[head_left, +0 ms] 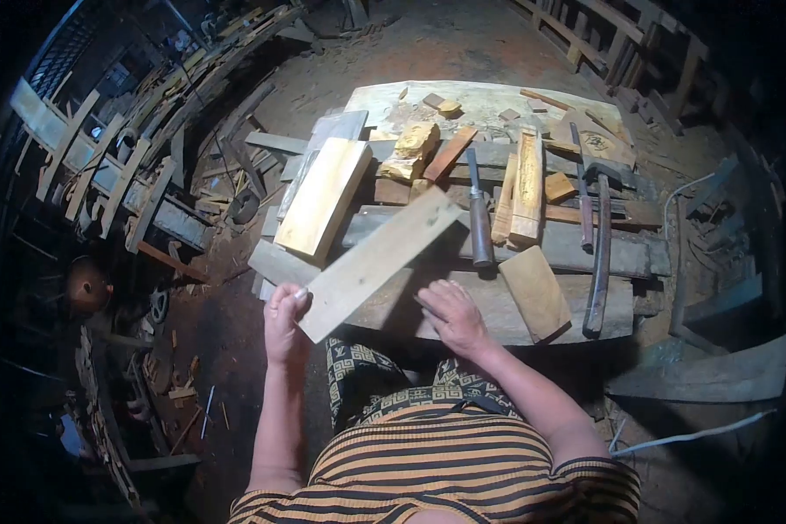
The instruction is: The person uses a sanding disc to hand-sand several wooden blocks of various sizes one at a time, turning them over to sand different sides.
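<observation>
My left hand (286, 316) is closed around the lower end of a flat, pale wooden board (380, 262). The board slants up and to the right above the workbench (506, 301). At the bench's near edge is my right hand (454, 316), apart from the board, with its fingers curled inward. A dark sliver shows beside its thumb, but what those fingers hold, if anything, is hidden. Right of this hand lies a short wooden block (535, 294). A chisel (479, 214) with a dark handle lies farther back. Behind the held board rests a thick pale wooden block (323, 196).
A hammer-like tool (599, 249) with a long curved handle and a slim tool with a reddish handle (586, 218) lie at the right. Carved wood pieces (410, 150) and a grooved wooden block (527, 188) sit mid-bench. Stacked timber (153, 188) lines the left.
</observation>
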A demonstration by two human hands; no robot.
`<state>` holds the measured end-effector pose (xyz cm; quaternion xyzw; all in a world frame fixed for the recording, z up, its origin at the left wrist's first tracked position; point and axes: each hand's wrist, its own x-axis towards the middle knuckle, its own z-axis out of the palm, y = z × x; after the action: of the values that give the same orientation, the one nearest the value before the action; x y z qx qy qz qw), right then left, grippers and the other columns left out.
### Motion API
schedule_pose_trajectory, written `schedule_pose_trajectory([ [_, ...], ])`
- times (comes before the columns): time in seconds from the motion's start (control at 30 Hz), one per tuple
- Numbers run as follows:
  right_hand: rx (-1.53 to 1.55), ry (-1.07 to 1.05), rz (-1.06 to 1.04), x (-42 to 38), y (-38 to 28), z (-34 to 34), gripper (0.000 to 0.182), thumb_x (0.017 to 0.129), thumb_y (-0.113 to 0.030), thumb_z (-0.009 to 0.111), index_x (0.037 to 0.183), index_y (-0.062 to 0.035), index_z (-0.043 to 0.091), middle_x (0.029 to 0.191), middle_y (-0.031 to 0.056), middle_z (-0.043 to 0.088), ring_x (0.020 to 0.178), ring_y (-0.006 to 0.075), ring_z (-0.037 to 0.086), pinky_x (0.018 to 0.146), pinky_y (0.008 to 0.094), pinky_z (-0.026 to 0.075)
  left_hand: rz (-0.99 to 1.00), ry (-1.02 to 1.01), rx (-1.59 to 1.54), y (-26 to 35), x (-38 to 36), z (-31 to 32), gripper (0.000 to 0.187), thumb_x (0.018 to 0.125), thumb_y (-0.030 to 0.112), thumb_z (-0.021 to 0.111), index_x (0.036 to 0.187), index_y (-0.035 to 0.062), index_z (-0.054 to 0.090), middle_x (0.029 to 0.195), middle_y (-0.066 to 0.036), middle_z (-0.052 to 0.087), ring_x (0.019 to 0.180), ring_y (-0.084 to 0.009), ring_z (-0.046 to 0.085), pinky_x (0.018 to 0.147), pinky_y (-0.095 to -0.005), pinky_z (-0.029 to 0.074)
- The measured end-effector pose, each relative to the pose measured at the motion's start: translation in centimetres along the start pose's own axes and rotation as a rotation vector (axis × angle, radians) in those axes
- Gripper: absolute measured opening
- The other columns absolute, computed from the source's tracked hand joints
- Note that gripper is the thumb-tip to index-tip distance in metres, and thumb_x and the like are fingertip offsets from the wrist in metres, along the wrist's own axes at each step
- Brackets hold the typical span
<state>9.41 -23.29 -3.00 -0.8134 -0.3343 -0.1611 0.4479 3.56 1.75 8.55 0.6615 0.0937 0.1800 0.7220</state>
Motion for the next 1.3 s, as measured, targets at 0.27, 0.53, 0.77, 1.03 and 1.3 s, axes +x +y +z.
schedule_pose_trajectory([
  [0.27, 0.346, 0.09, 0.127, 2.4, -3.8, -0.5, 0.036, 0.086, -0.004, 0.056, 0.122, -0.0052, 0.057, 0.122, 0.0143, 0.058, 0.116, 0.029, 0.053, 0.1, 0.0367, 0.041, -0.26, 0.164, -0.494, -5.2, -2.8, -1.7, 0.031, 0.091, 0.031, 0.054, 0.106, 0.004, 0.058, 0.097, -0.007, 0.062, 0.093, -0.0184, 0.06, 0.086, -0.0327, 0.047],
  [0.53, 0.251, -0.23, -0.396, 6.2, -12.5, 4.2, 0.052, 0.07, 0.0, 0.06, 0.121, -0.0073, 0.057, 0.127, 0.0158, 0.053, 0.12, 0.0313, 0.049, 0.101, 0.0449, 0.038, -0.268, 0.149, -0.758, -5.8, -3.5, -0.1, 0.055, 0.097, 0.049, 0.032, 0.131, 0.0073, 0.044, 0.116, -0.015, 0.057, 0.107, -0.0282, 0.056, 0.095, -0.0447, 0.045],
  [0.77, 0.162, -0.175, -0.159, 8.6, -2.6, 4.1, 0.025, 0.077, -0.011, 0.052, 0.1, -0.0056, 0.062, 0.101, 0.014, 0.062, 0.099, 0.033, 0.057, 0.088, 0.0418, 0.043, -0.381, 0.103, -0.841, -5.3, -3.6, 0.3, 0.055, 0.098, 0.05, 0.026, 0.134, 0.0104, 0.037, 0.132, -0.016, 0.045, 0.119, -0.0369, 0.049, 0.092, -0.0599, 0.045],
  [1.03, -0.121, 0.062, 0.032, 9.3, 1.2, 6.0, 0.022, 0.083, -0.014, 0.051, 0.102, -0.0063, 0.061, 0.1, 0.0159, 0.06, 0.099, 0.0348, 0.055, 0.087, 0.0438, 0.042, -0.351, 0.127, -0.858, -4.5, -3.3, 1.0, 0.067, 0.095, 0.059, 0.023, 0.136, 0.0093, 0.037, 0.133, -0.018, 0.045, 0.122, -0.0386, 0.045, 0.092, -0.0606, 0.044],
  [1.3, 0.101, -0.325, -0.197, 9.7, -4.9, 5.5, 0.026, 0.083, -0.015, 0.05, 0.107, -0.0069, 0.058, 0.108, 0.0142, 0.059, 0.104, 0.0319, 0.054, 0.09, 0.0429, 0.041, -0.39, 0.173, -0.904, -3.7, -3.7, 0.9, 0.075, 0.093, 0.064, 0.021, 0.138, 0.0068, 0.037, 0.137, -0.019, 0.042, 0.127, -0.0382, 0.039, 0.099, -0.0622, 0.035],
])
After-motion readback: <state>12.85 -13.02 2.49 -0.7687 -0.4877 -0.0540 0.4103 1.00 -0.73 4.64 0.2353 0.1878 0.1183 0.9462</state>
